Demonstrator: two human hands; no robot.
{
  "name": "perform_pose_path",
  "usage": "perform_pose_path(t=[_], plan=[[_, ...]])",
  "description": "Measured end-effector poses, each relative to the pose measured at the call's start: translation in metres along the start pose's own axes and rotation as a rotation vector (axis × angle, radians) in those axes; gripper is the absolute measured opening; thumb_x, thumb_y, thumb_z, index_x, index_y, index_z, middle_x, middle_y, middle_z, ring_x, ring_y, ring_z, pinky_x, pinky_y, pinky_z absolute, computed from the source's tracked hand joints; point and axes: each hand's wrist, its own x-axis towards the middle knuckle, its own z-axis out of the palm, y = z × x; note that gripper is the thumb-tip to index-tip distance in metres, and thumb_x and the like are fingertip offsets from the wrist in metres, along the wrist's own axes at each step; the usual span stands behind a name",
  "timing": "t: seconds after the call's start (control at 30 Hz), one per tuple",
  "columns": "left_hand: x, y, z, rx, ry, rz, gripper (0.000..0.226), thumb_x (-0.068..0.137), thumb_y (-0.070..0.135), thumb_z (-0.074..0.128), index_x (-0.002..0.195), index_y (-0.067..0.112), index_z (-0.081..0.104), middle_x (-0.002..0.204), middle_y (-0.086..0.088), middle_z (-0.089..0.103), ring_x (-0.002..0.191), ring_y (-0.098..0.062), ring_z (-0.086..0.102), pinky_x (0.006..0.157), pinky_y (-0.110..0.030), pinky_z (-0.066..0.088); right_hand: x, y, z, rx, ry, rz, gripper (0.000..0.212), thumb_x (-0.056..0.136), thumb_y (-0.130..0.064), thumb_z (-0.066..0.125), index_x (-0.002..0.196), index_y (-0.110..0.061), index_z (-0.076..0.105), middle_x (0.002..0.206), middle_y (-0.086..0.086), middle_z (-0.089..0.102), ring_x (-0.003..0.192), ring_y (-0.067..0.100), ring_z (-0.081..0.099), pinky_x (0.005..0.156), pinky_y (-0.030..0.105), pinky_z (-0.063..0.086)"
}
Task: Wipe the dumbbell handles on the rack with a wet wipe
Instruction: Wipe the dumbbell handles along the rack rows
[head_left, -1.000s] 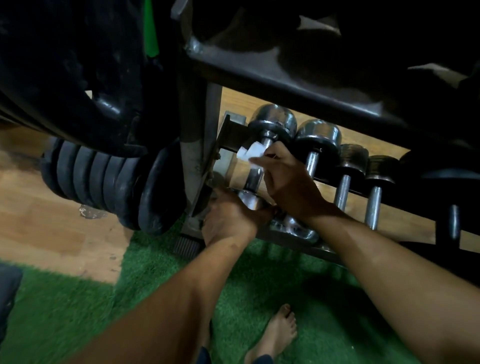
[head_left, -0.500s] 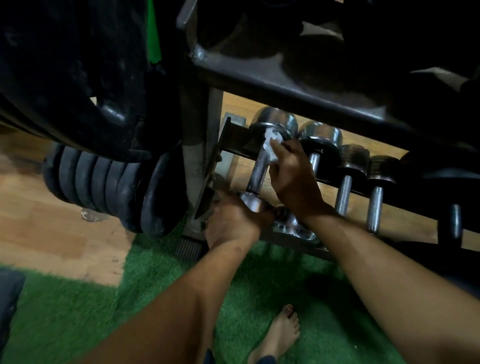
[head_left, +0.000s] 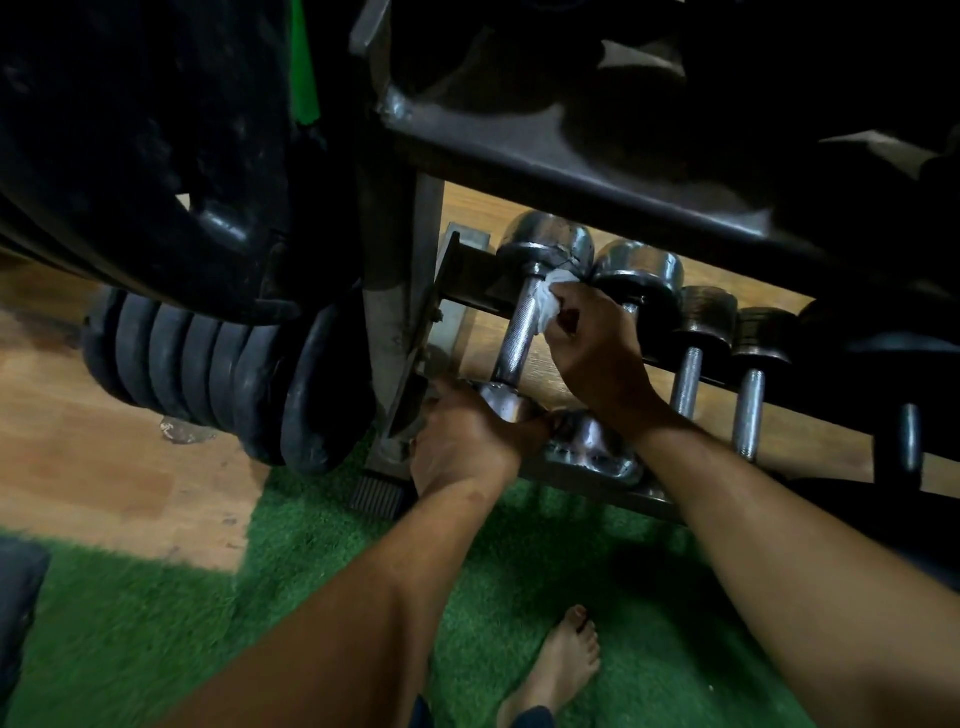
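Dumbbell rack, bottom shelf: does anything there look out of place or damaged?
Nothing on the rack looks damaged. One oddity: a small crumpled, clear scrap, perhaps plastic, lies on the wooden floor beside the stacked black plates. It is too small to identify.

Chrome dumbbells (head_left: 524, 322) lie side by side across the steel rack (head_left: 582, 171).

No words, numbers or signs could be read anywhere. The shiny end of the first dumbbell (head_left: 550, 236) showed only scuffs and glare. The black rubber weight plates (head_left: 218, 364) were too dark to show any marks. The green strip (head_left: 303, 62) high up had no letters on it. The rack bar (head_left: 571, 171) was bare metal.
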Motion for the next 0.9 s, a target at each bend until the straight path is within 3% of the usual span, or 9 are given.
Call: perform_pose_path(t=[0.1,0.17,0.37,0.43,0.5,0.57,0.67,0.77,0.9], plan=[[0.000,-0.001,0.000,-0.008,-0.007,0.017,0.117,0.056,0.074,0.084,0.143,0.012,0.036,0.133,-0.012,0.061,0.117,-0.036,0.063,0.091,-0.045,0.053,0.001,0.005,0.000,0.092,-0.059,0.209,0.023,0.085,-0.011,0.069,0.107,-0.007,0.075,0.101,0.008,0.074,0.095,0.021,0.069,0.081,0.025,0.050],[0.001,-0.001,0.000,-0.015,-0.004,0.017,0.119,0.055,0.075,0.084,0.143,0.011,0.036,0.134,-0.012,0.061,0.118,-0.036,0.063,0.092,-0.046,0.054,0.000,0.003,-0.002,0.094,-0.088,0.238,0.023,0.086,-0.009,0.068,0.108,-0.008,0.076,0.101,0.008,0.075,0.097,0.022,0.069,0.080,0.026,0.050],[0.000,-0.002,0.000,-0.032,0.000,0.026,0.117,0.054,0.076,0.084,0.141,0.014,0.038,0.134,-0.012,0.061,0.118,-0.036,0.063,0.092,-0.047,0.055,0.005,0.000,0.000,0.246,-0.190,0.336,0.031,0.084,0.001,0.065,0.115,0.004,0.068,0.095,0.020,0.068,0.088,0.026,0.065,0.086,0.045,0.052],[0.001,-0.002,0.000,-0.043,-0.005,0.028,0.117,0.052,0.076,0.084,0.140,0.014,0.038,0.133,-0.012,0.060,0.117,-0.038,0.063,0.091,-0.048,0.055,0.004,0.000,0.000,0.476,-0.281,0.463,0.017,0.082,0.012,0.060,0.098,0.011,0.066,0.084,0.020,0.057,0.072,0.022,0.061,0.076,0.038,0.054],[0.001,-0.003,0.000,-0.044,-0.010,0.026,0.118,0.050,0.078,0.082,0.139,0.014,0.039,0.132,-0.012,0.061,0.114,-0.038,0.064,0.089,-0.049,0.056,0.001,-0.004,-0.004,0.654,-0.419,0.584,0.019,0.083,0.021,0.053,0.088,0.004,0.059,0.077,0.014,0.045,0.065,0.017,0.054,0.068,0.028,0.056],[0.002,-0.004,0.001,-0.037,-0.006,0.030,0.122,0.047,0.081,0.081,0.139,0.013,0.039,0.132,-0.012,0.060,0.114,-0.038,0.064,0.088,-0.049,0.056,0.001,-0.005,-0.006,0.728,-0.493,0.678,0.024,0.085,0.021,0.050,0.091,-0.001,0.057,0.075,0.010,0.045,0.069,0.015,0.052,0.063,0.023,0.058],[0.002,-0.005,0.002,-0.037,0.007,0.042,0.121,0.051,0.078,0.083,0.141,0.012,0.039,0.133,-0.013,0.060,0.116,-0.038,0.063,0.088,-0.048,0.055,0.005,-0.003,-0.001,0.881,-0.454,0.802,0.033,0.084,0.021,0.048,0.102,-0.004,0.058,0.078,0.010,0.043,0.071,0.015,0.046,0.060,0.022,0.057],[0.003,-0.006,0.003,-0.045,0.004,0.048,0.118,0.053,0.076,0.084,0.140,0.010,0.039,0.132,-0.013,0.061,0.114,-0.037,0.064,0.086,-0.045,0.055,0.005,-0.004,0.000,0.850,-0.536,0.804,0.024,0.084,0.022,0.041,0.089,0.004,0.057,0.073,0.011,0.050,0.065,0.014,0.050,0.052,0.019,0.050],[0.003,-0.006,0.003,-0.046,0.008,0.047,0.109,0.055,0.074,0.085,0.134,0.011,0.043,0.128,-0.012,0.063,0.110,-0.037,0.066,0.084,-0.044,0.056,0.005,-0.008,-0.002,0.606,-0.711,0.735,0.026,0.085,0.022,0.037,0.080,0.008,0.058,0.063,0.017,0.052,0.048,0.016,0.055,0.044,0.023,0.046]])
